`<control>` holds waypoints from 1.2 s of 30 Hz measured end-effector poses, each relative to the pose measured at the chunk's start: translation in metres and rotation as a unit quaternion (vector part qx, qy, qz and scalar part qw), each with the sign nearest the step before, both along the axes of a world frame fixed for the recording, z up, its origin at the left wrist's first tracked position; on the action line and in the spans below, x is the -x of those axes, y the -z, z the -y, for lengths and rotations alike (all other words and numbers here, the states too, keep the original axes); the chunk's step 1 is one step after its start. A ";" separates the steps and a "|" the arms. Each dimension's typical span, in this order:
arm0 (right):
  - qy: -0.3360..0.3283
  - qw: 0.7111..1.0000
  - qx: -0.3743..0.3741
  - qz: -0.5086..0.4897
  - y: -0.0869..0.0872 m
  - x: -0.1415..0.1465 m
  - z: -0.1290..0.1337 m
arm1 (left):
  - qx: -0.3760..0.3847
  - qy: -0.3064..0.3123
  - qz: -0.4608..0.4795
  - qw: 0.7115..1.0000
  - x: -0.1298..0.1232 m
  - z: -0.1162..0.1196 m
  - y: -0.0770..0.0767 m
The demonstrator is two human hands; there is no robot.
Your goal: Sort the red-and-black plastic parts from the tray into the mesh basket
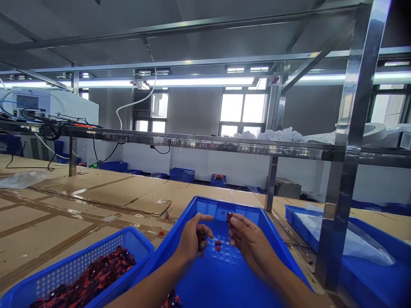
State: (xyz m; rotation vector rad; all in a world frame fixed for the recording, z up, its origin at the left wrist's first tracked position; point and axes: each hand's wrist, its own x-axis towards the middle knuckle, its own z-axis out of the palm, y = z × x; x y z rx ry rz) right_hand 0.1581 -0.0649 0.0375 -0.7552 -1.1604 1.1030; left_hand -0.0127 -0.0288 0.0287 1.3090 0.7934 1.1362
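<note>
Red-black part (229,217) pinched by right hand (252,241) (axis unclear)

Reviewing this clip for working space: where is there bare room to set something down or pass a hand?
Cardboard bench top shows left of the perforated blue basket and behind the blue tray. The tray floor below the left hand and right hand has room too. Crowded: the basket, heaped with red-and-black pieces, and the gap by the steel upright.

Nothing reads clearly: the white machine's blue panel (27,101) and a green digital display (94,165) are too small.
</note>
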 end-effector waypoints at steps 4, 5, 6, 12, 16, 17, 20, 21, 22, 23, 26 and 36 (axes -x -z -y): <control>-0.057 0.993 0.063 -0.079 0.005 -0.013 -0.011 | 0.174 0.106 0.042 0.978 -0.001 -0.012 0.011; -0.057 0.995 0.060 -0.050 0.006 -0.013 -0.011 | 0.175 0.121 0.036 0.977 -0.002 -0.012 0.013; -0.054 0.997 0.055 -0.015 0.007 -0.013 -0.010 | 0.164 0.134 0.024 0.977 -0.003 -0.010 0.014; 0.010 0.966 -0.055 0.251 0.007 0.008 0.008 | 0.046 0.142 -0.048 0.988 -0.011 0.011 0.015; 0.079 0.865 -0.172 0.464 0.005 0.016 0.018 | -0.009 0.127 -0.042 0.991 -0.013 0.021 0.013; 0.084 0.858 -0.177 0.476 0.006 0.016 0.018 | -0.019 0.128 -0.041 0.991 -0.013 0.021 0.014; 0.104 0.852 -0.182 0.480 0.009 0.017 0.016 | -0.029 0.139 -0.035 0.989 -0.012 0.021 0.014; 0.112 0.854 -0.184 0.473 0.010 0.017 0.015 | -0.030 0.143 -0.031 0.989 -0.012 0.020 0.014; 0.120 0.857 -0.188 0.464 0.011 0.017 0.015 | -0.029 0.143 -0.027 0.989 -0.011 0.019 0.014; 0.131 0.859 -0.194 0.456 0.011 0.017 0.015 | -0.026 0.139 -0.023 0.990 -0.010 0.017 0.013; 0.165 0.852 -0.226 0.442 0.012 0.016 0.016 | -0.002 0.119 -0.011 0.993 -0.008 0.012 0.008; 0.170 0.773 -0.387 0.473 0.018 0.014 0.019 | 0.023 0.108 0.044 0.993 -0.003 -0.003 0.008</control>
